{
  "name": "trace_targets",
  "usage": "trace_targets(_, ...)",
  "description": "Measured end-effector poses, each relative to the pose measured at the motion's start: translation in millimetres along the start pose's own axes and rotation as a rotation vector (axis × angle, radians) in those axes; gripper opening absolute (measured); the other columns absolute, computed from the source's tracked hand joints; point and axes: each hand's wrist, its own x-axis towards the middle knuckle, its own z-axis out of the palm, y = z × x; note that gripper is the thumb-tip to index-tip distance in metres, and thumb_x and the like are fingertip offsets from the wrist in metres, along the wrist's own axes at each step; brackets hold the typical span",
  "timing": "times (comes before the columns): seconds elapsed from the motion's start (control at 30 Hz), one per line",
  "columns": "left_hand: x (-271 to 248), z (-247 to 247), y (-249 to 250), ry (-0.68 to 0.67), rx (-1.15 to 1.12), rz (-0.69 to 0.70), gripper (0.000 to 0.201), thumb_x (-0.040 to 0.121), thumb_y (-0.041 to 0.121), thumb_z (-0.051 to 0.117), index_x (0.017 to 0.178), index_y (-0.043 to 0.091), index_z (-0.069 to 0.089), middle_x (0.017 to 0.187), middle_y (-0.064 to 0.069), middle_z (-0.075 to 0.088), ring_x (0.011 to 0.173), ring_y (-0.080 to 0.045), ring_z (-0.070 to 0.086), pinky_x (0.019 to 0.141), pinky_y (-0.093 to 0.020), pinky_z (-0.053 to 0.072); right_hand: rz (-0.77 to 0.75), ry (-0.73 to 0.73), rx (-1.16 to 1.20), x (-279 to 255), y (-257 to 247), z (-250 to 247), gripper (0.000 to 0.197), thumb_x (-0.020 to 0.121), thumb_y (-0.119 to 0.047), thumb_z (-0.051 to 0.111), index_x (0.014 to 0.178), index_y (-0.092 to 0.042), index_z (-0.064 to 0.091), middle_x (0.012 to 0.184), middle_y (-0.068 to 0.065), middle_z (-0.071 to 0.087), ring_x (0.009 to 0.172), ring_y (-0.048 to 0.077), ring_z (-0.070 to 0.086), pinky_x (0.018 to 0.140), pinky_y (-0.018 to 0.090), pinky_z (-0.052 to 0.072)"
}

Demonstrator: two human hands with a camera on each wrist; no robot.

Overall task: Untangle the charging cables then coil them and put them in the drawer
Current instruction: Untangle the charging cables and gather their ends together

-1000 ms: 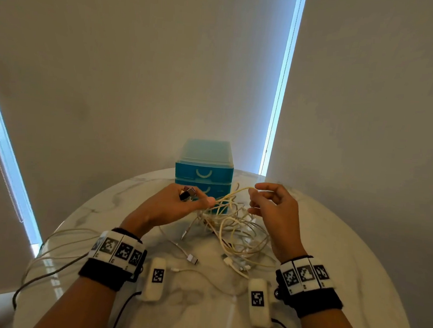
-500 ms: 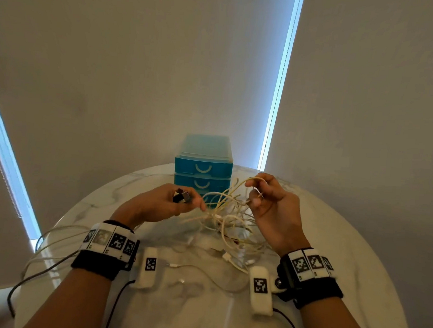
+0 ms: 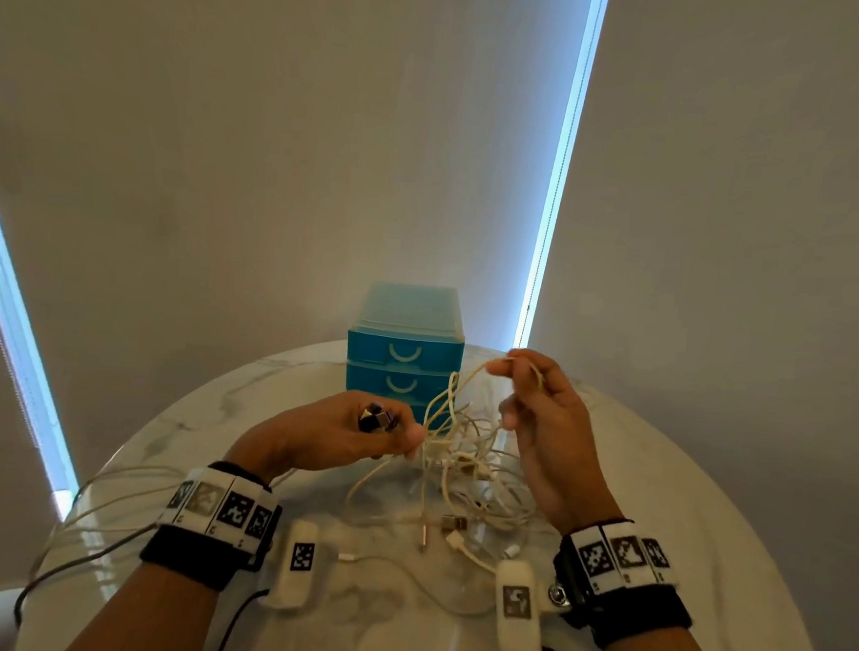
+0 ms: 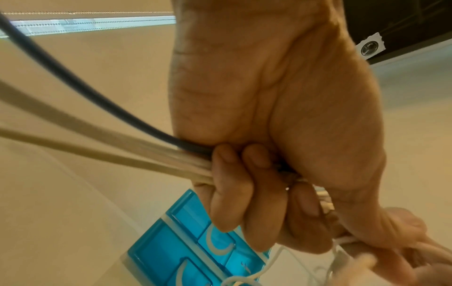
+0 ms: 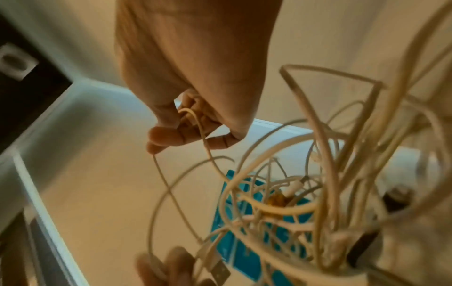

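A tangle of white charging cables (image 3: 462,475) hangs between my hands above a round marble table (image 3: 683,521). My left hand (image 3: 359,434) grips a bunch of cable ends, with dark plugs (image 3: 378,417) sticking up past its thumb; in the left wrist view its fingers (image 4: 244,203) curl round white strands and one black cable (image 4: 73,81). My right hand (image 3: 538,409) pinches one white strand (image 5: 195,123) and holds it high, in front of the blue drawer unit (image 3: 405,354). The unit's drawers look pushed in.
Loose plugs and cable ends (image 3: 454,528) lie on the table under the tangle. More cables (image 3: 100,495) trail off the table's left edge. Two white tagged blocks (image 3: 299,560) rest near my wrists. Grey blinds stand behind the table.
My right hand has risen and moved right, drawing one strand up out of the tangle. My left hand has stayed roughly in place, holding its bunch.
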Motion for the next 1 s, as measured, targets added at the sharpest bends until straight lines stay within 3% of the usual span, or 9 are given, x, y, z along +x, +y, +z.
trace_targets(0.17, 2.7, -1.2, -4.6, 0.183, 0.137, -0.094, 0.019, 0.096, 0.055, 0.07, 0.095, 0.036, 0.073, 0.088, 0.03, 0.072, 0.085, 0.012, 0.064, 0.076, -0.017, 0.048, 0.09, 0.048, 0.398, 5.4, -4.9, -14.2, 0.012, 0.113, -0.024, 0.049, 0.118, -0.023, 0.06, 0.14, -0.003, 0.073, 0.097, 0.015, 0.072, 0.087, 0.032, 0.049)
trace_targets(0.27, 5.2, -5.5, -26.3, 0.356, 0.203, -0.163, 0.011, 0.093, 0.039, 0.081, 0.098, 0.038, 0.071, 0.106, 0.021, 0.074, 0.091, -0.001, 0.07, 0.092, -0.038, 0.059, 0.121, 0.028, 0.375, 5.9, -2.9, -15.9, 0.012, 0.114, -0.02, 0.047, 0.115, -0.025, 0.057, 0.146, -0.007, 0.069, 0.113, 0.02, 0.071, 0.086, 0.032, 0.048)
trace_targets(0.33, 4.5, -7.4, -28.0, 0.38, 0.186, -0.189, 0.012, 0.093, 0.035, 0.082, 0.101, 0.037, 0.073, 0.113, 0.018, 0.074, 0.095, -0.005, 0.071, 0.098, -0.041, 0.058, 0.141, -0.008, 0.333, 5.5, 1.4, -13.1, 0.012, 0.114, -0.018, 0.047, 0.116, -0.023, 0.058, 0.146, -0.006, 0.069, 0.111, 0.022, 0.07, 0.083, 0.032, 0.047)
trace_targets(0.43, 2.4, -6.5, -4.8, 0.335, -0.015, -0.129, 0.019, 0.097, 0.053, 0.07, 0.109, 0.039, 0.076, 0.103, 0.019, 0.078, 0.096, 0.002, 0.071, 0.09, -0.025, 0.054, 0.143, -0.079, 0.203, 3.0, 6.9, -4.6, 0.011, 0.113, -0.016, 0.049, 0.117, -0.017, 0.059, 0.142, 0.0, 0.072, 0.1, 0.024, 0.066, 0.079, 0.033, 0.046)
trace_targets(0.57, 2.6, -1.0, 18.8, 0.407, -0.251, -0.114, 0.053, 0.094, 0.075, 0.049, 0.103, 0.034, 0.082, 0.057, 0.01, 0.056, 0.051, -0.007, 0.05, 0.054, -0.02, 0.04, 0.125, -0.203, -0.027, -1.6, 13.3, 7.3, 0.013, 0.113, -0.013, 0.05, 0.118, -0.013, 0.063, 0.128, 0.006, 0.077, 0.096, 0.028, 0.063, 0.08, 0.035, 0.047)
trace_targets(0.63, 3.0, -0.2, 21.4, 0.467, -0.335, -0.099, 0.055, 0.098, 0.075, 0.046, 0.091, 0.036, 0.084, 0.057, 0.003, 0.042, 0.051, -0.012, 0.036, 0.049, -0.026, 0.032, 0.097, -0.296, -0.153, -4.2, 16.8, 13.3, 0.016, 0.113, -0.012, 0.05, 0.121, -0.012, 0.064, 0.124, 0.008, 0.078, 0.093, 0.025, 0.066, 0.077, 0.031, 0.05)
trace_targets(0.73, 5.2, -0.8, 17.1, 0.618, -0.418, -0.04, 0.043, 0.102, 0.066, 0.056, 0.1, 0.033, 0.084, 0.058, 0.008, 0.042, 0.051, -0.008, 0.036, 0.05, -0.028, 0.03, 0.074, -0.371, -0.269, -7.0, 16.5, 21.2, 0.017, 0.112, -0.011, 0.054, 0.127, -0.005, 0.058, 0.124, 0.004, 0.08, 0.096, 0.02, 0.072, 0.085, 0.027, 0.056)
trace_targets(0.87, 3.8, -9.3, 11.8, 0.845, -0.586, 0.077, 0.043, 0.107, 0.056, 0.053, 0.097, 0.023, 0.079, 0.06, 0.007, 0.037, 0.051, -0.009, 0.03, 0.049, -0.027, 0.024, 0.134, -0.353, -0.459, -8.4, 20.6, 17.1, 0.026, 0.104, -0.018, 0.071, 0.127, -0.015, 0.06, 0.11, -0.001, 0.083, 0.109, 0.016, 0.077, 0.106, 0.041, 0.058)
trace_targets(1.0, -4.6, -21.2, 11.9, 0.931, -0.787, 0.162, 0.045, 0.108, 0.057, 0.048, 0.1, 0.024, 0.078, 0.068, 0.005, 0.035, 0.054, -0.01, 0.023, 0.047, -0.029, 0.018, 0.129, -0.201, -0.451, -5.9, 20.4, 6.7, 0.023, 0.094, -0.02, 0.084, 0.115, -0.015, 0.074, 0.101, 0.001, 0.084, 0.099, 0.018, 0.08, 0.096, 0.039, 0.063)
